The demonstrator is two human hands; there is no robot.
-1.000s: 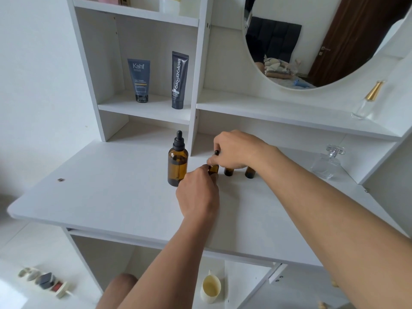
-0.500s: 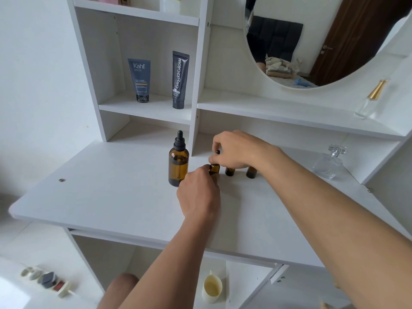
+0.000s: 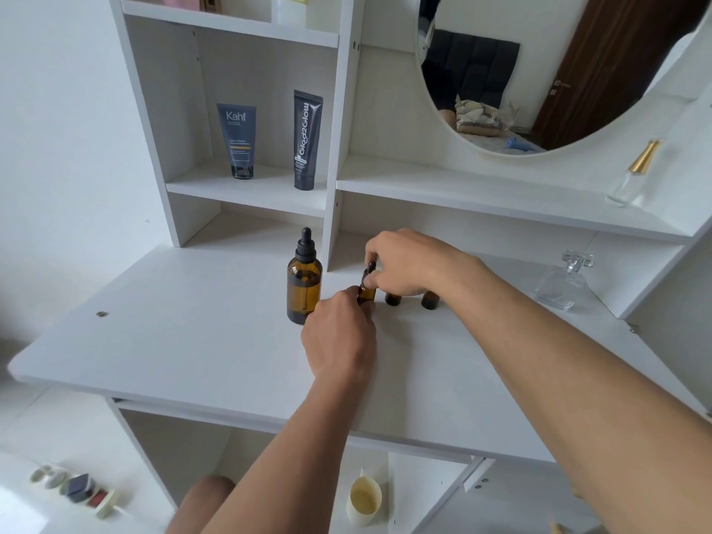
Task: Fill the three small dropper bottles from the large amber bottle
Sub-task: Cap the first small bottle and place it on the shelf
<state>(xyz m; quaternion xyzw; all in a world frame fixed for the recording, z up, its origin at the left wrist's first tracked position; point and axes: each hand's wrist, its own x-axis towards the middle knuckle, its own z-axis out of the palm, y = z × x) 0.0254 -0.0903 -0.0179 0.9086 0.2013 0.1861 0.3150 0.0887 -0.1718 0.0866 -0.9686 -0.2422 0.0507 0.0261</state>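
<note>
The large amber bottle (image 3: 304, 285) with a black dropper cap stands upright on the white desk (image 3: 185, 341). Just right of it is the first small dropper bottle (image 3: 366, 292). My left hand (image 3: 339, 337) grips its amber body from the front. My right hand (image 3: 404, 262) pinches its black dropper cap (image 3: 370, 268) from above. Two more small amber bottles (image 3: 393, 299) (image 3: 430, 301) stand to the right, their tops hidden under my right hand.
Two dark tubes (image 3: 236, 140) (image 3: 306, 142) stand on the shelf behind. A clear glass perfume bottle (image 3: 562, 285) sits at the desk's right, and a gold-capped bottle (image 3: 632, 175) on the upper right shelf. A cream cup (image 3: 364, 501) stands under the desk.
Both hands stay on the first small bottle. The right fingers have shifted slightly on the cap, which shows a little more above the bottle.
</note>
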